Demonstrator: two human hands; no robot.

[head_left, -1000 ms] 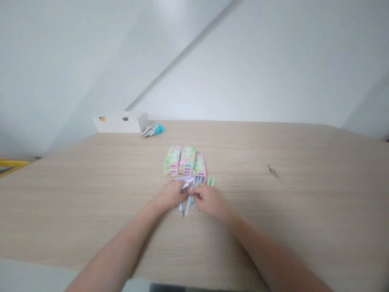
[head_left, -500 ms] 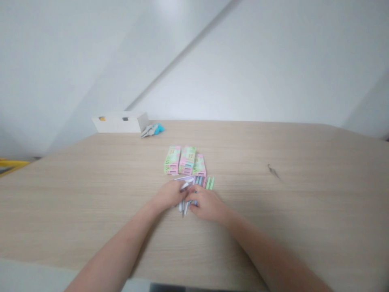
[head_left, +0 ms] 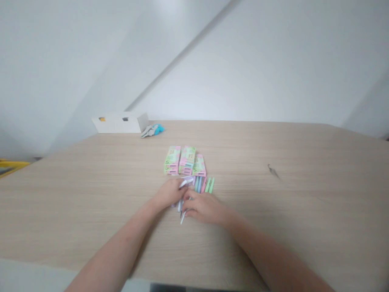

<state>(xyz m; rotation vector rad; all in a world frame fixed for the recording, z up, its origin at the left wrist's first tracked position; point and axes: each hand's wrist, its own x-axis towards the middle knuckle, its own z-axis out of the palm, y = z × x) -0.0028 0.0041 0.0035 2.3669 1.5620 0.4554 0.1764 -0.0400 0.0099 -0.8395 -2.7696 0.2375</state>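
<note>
My left hand (head_left: 172,192) is closed on a white pen (head_left: 186,182) that slants up beyond its fingertips. My right hand (head_left: 205,207) lies against the left one, its fingers pinched on another slim white pen (head_left: 182,217) whose end points toward me. Under and between the fingers lie more white pens, partly hidden. Just beyond the hands is a row of pastel pens: purple, blue (head_left: 198,184), pink (head_left: 204,185) and two green pens (head_left: 209,185). Behind them stand pink-and-green boxes (head_left: 187,157) in stacks side by side.
At the back left of the wooden table (head_left: 243,154) sits a white box (head_left: 120,123) with two slots. Beside it lies a crumpled grey-and-blue glove (head_left: 153,130). A small dark object (head_left: 272,170) rests to the right. Something yellow (head_left: 13,166) shows at the far left.
My right hand has shifted slightly left and toward me, uncovering more of the blue and pink pens. The white pen end at its fingers has come nearer to me. The left hand barely moved.
</note>
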